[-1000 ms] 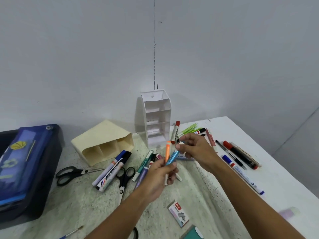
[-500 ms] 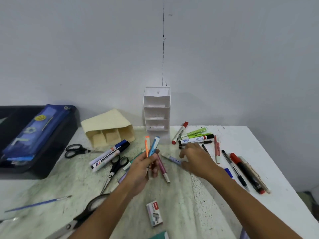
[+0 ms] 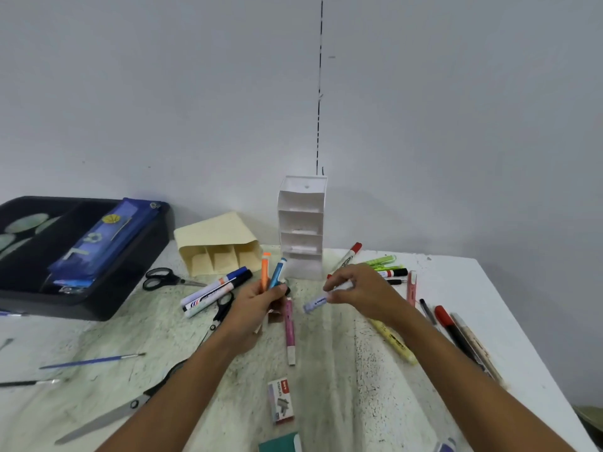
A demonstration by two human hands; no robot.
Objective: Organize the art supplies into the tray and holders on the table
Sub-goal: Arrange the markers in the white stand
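Lavender highlighter (image 3: pixel 316 302) is coming up off the table (image 3: pixel 456 288) just in front of the white tiered holder (image 3: pixel 301 230) — right hand (image 3: pixel 362 293) is pinching its far end w/ curled fingertips, near end dipping. Best to lift it level, then pass it to the bunch in the left hand (image 3: pixel 257 308), whose fingers are wrapping tight around an orange highlighter (image 3: pixel 265 270) & blue highlighter (image 3: pixel 278 272), tips up. Pink highlighter (image 3: pixel 289 327) is lying just beside — prob next.
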